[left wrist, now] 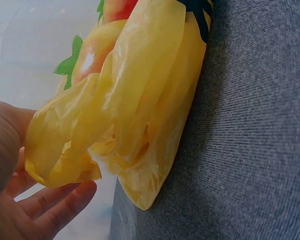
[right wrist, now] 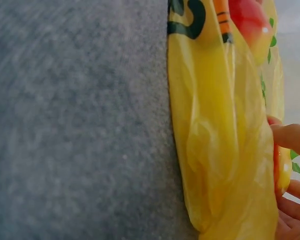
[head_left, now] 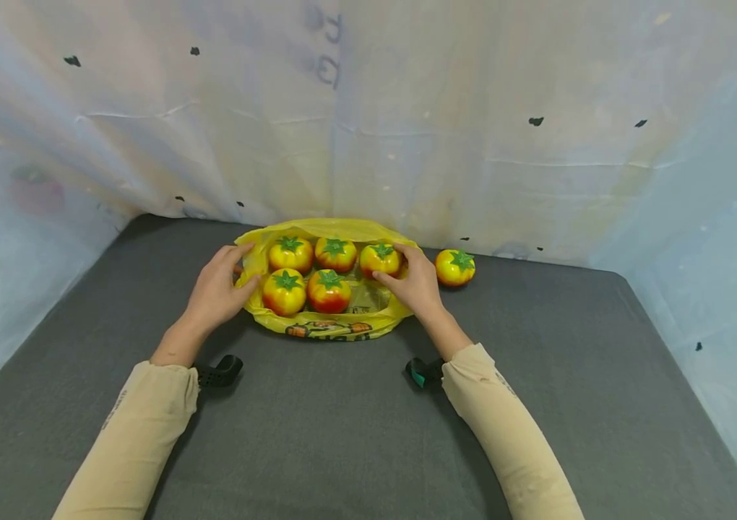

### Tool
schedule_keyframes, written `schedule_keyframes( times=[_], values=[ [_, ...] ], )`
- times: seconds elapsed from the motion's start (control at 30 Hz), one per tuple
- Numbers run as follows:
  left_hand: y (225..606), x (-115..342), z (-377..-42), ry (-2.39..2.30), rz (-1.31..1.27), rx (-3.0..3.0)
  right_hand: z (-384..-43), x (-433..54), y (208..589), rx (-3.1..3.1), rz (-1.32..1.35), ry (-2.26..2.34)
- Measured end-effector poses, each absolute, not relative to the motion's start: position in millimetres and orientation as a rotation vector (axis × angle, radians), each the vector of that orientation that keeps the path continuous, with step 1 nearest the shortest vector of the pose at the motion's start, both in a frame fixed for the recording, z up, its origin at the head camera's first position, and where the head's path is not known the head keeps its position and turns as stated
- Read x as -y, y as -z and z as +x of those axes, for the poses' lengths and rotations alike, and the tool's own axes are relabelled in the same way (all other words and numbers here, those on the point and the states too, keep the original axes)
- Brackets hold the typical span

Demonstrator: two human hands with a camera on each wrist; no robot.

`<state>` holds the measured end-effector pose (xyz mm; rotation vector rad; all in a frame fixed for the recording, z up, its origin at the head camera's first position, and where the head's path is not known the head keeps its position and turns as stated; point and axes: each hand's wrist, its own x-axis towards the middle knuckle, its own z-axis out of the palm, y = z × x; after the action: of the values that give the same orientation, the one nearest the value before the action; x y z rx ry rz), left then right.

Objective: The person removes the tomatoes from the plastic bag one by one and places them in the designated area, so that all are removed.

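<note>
A yellow plastic bag (head_left: 336, 329) lies with its mouth spread wide, several yellow-red toy tomatoes (head_left: 328, 291) with green star-shaped tops inside it. At the bag's right side my right hand (head_left: 419, 283) holds one toy tomato (head_left: 381, 260) between thumb and fingers. Its lower part hides behind the bag wall in the right wrist view, where the thumb (right wrist: 294, 139) reaches over the tomato. My left hand (head_left: 214, 289) is at the bag's left rim, thumb and fingers spread apart. In the left wrist view a loose flap of the bag (left wrist: 60, 145) covers the thumb tip.
Another toy tomato (head_left: 455, 268) sits on the grey table (head_left: 329, 426) just right of the bag. Plastic sheeting (head_left: 433, 144) with dark marks rises behind the table and along both sides. A dark strap device (head_left: 219, 372) is on each wrist.
</note>
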<state>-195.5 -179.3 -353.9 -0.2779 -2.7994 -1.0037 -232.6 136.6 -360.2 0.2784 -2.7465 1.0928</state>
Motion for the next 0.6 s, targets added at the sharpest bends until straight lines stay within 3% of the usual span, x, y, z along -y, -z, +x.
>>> schedule_keyframes(
  times=[0.6],
  values=[
    [355, 179, -196, 1.011, -0.278, 2.801, -210, -153, 345, 2.701, 0.307, -1.149]
  ],
)
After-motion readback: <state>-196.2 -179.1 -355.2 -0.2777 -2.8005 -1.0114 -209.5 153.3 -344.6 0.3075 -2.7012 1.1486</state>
